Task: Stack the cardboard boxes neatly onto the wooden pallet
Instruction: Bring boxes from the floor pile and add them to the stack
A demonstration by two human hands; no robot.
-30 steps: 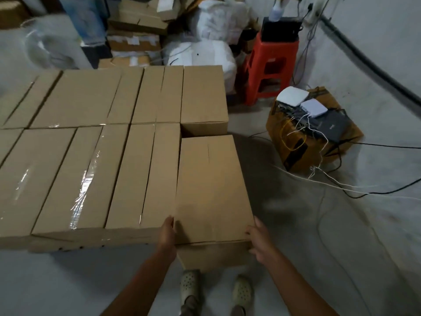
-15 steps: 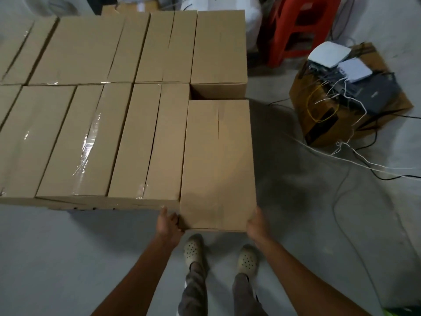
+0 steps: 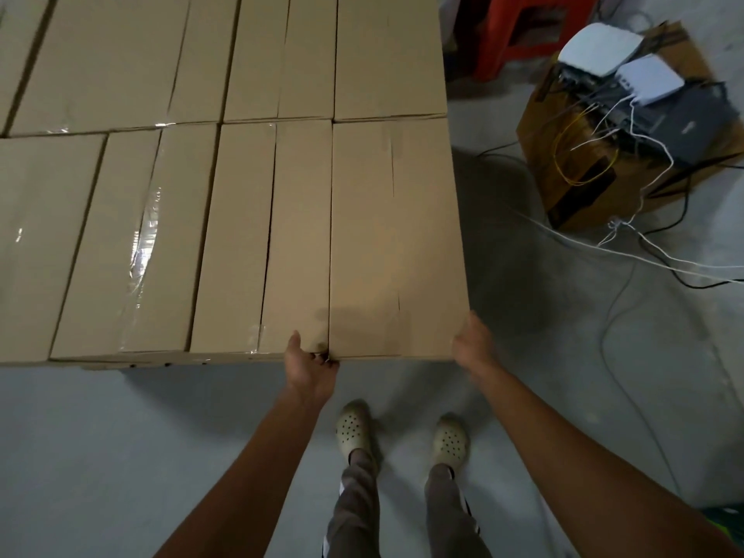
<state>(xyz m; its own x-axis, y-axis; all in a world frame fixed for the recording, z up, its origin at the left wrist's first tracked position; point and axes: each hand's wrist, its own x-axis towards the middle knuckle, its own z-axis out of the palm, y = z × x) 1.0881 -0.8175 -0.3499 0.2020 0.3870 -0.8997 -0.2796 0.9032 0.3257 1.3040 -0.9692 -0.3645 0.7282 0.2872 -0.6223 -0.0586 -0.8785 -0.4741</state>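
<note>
The left hand grips the near left corner of the box, thumb up on the top edge, fingers curled under out of sight. The right hand lies against the near right corner with fingers spread; whether it clamps the box I cannot tell. The box sits at the near right corner of the stack, flush against the taped box to its left and the one behind it. The pallet is hidden beneath. On the floor to the right, a smaller carton carries routers and cables.
</note>
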